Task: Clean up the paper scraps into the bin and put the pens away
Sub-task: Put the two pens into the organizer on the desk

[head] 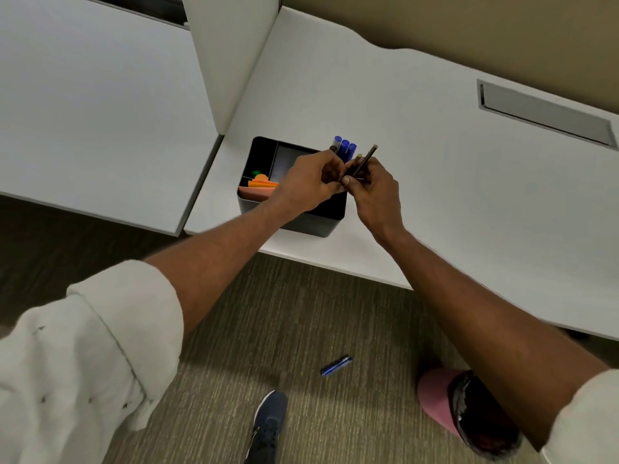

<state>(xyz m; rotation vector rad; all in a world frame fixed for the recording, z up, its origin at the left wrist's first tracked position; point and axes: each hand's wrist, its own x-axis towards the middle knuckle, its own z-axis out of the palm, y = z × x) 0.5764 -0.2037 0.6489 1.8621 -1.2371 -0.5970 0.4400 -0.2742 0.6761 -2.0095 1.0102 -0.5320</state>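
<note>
Blue-capped pens (345,149) stand upright at the far right corner of a black desk organiser (315,222), just behind the left hand (310,182). Its fingers are curled, but whether they grip the pens cannot be told. Touching it, the right hand (375,189) pinches two dark pencils (366,162), tilted up. Orange sticky notes (263,184) fill one compartment. The organiser sits on a white desk (435,162). Below, on the carpet, lie a blue pen (336,365) and a pink bin (435,396).

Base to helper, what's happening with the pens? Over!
Right hand grips two dark pencils over organizer. Left hand curled beside them, grip unclear. Blue pens upright at organizer. Stray pen on floor.
</note>
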